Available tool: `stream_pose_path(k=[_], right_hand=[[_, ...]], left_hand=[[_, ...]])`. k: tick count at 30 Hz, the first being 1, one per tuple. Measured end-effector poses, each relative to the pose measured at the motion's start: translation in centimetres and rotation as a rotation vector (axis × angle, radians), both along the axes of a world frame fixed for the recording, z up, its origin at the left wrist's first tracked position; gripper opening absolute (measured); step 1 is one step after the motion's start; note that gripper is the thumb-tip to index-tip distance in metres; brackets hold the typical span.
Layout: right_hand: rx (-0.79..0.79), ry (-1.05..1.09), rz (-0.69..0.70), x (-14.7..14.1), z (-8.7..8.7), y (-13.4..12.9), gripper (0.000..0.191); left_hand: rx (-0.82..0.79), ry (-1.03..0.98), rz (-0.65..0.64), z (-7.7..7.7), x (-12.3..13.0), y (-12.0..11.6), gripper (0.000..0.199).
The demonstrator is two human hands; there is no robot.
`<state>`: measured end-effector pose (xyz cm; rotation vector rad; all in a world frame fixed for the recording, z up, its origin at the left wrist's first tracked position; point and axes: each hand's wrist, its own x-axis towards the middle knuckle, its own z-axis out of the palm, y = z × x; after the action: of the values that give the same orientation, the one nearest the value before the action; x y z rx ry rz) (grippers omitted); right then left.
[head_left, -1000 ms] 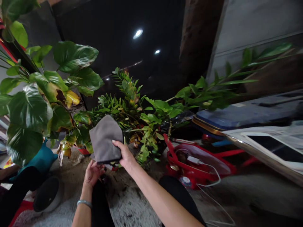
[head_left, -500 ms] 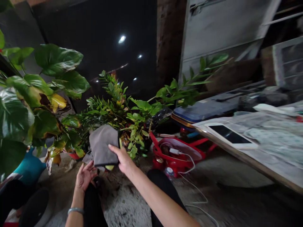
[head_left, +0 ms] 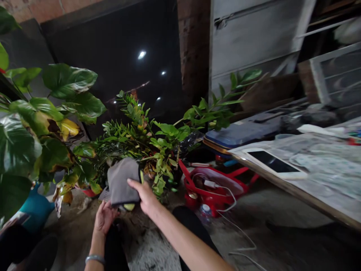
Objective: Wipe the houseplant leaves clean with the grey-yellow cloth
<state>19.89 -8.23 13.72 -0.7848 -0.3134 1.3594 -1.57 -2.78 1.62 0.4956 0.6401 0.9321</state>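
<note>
A grey cloth (head_left: pixel 122 182) with a dark edging is folded in my right hand (head_left: pixel 145 197), and yellow-green shows along its side and bottom edge. My right thumb lies across the top of the cloth, while the other fingers are hidden beneath it. Close to the cloth's lower left corner is my left hand (head_left: pixel 105 218), palm up with fingers partly extended. Whether those fingertips touch the cloth, I cannot tell. Both hands are in front of the leafy potted plants (head_left: pixel 141 131), above the floor between my knees.
Large broad leaves (head_left: pixel 25 139) reach in from the left above a teal object (head_left: pixel 38 205). On the right, a red bag (head_left: pixel 220 188) holds a white charger and cable beside a plastic bottle (head_left: pixel 205 210). A white phone (head_left: pixel 275 162) lies on the covered table (head_left: pixel 254 150).
My left hand has moved slightly right and down, its fingers now less spread beneath the cloth's edge. The right hand keeps the cloth, tilted a little differently. The view has shifted slightly.
</note>
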Motion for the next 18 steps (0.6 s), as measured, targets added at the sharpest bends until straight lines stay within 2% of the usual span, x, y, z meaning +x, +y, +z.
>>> stream_pose_path(k=[2,4,7,10,11,13,16,17,18], right_hand=[[-0.006,-0.005,-0.168,2.0,1.9,2.6,0.034],[-0.165,-0.003,-0.196,3.0,2.0,4.2,0.027],[-0.386,-0.011,-0.057,2.0,-0.7,3.0,0.016],[-0.450,0.025,0.149,-0.5,-3.0,-0.3,0.018],[-0.438,0.044,0.200,-1.2,-2.9,-1.1,0.021],[-0.296,0.079,0.217,-2.1,-1.3,-1.6,0.027],[0.046,0.106,0.103,-1.9,2.7,0.5,0.034],[0.102,0.112,0.071,-1.6,3.6,1.6,0.033],[0.090,0.116,0.058,-1.2,4.0,2.6,0.031]], left_hand=[[0.015,0.001,-0.008,0.1,0.1,-0.1,0.033],[0.024,0.013,-0.006,0.0,0.2,-0.3,0.034],[0.034,0.021,0.008,-0.3,0.2,-0.3,0.035],[0.028,0.010,0.017,-1.0,0.2,-0.2,0.034],[0.027,0.005,0.042,-1.2,0.2,-0.1,0.031],[0.037,-0.003,0.100,-1.5,0.2,0.0,0.026],[0.046,0.013,0.072,-1.4,0.0,-0.1,0.032],[0.039,0.026,0.046,-1.2,-0.1,-0.2,0.036],[0.027,0.039,0.027,-1.0,-0.2,-0.3,0.038]])
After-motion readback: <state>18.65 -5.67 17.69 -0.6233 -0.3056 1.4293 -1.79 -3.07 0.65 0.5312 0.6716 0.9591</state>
